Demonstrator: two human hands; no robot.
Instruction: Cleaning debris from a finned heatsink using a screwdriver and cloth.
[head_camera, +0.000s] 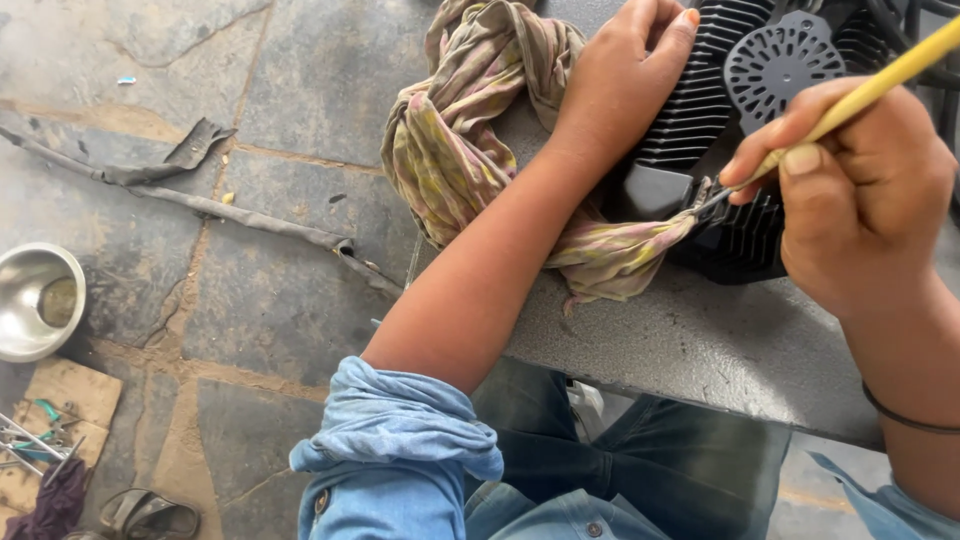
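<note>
Grey stone paving lies below a dark grey table top (700, 345), and on that top sits a black finned housing (715, 95) with a round perforated cap, at the upper right of the view; the right hand (850, 195) pinches a thin yellow-handled tool (870, 90) between thumb and forefinger, fingers curled tight about the shaft, its tip touching the fins at the housing's lower edge; the left hand (620, 75) rests on the housing's left side, fingers bent over the fins and closed against them, though the fingertips are partly hidden; a faded pink and yellow cloth (470, 130) lies bunched beside the housing, one end passing under the left forearm to the tool's tip; rolled blue sleeves and jeans show below; on the floor lie a strip of dark rubber (230, 205), a steel bowl (35, 300), and loose hand tools (35, 440) on a piece of board.
</note>
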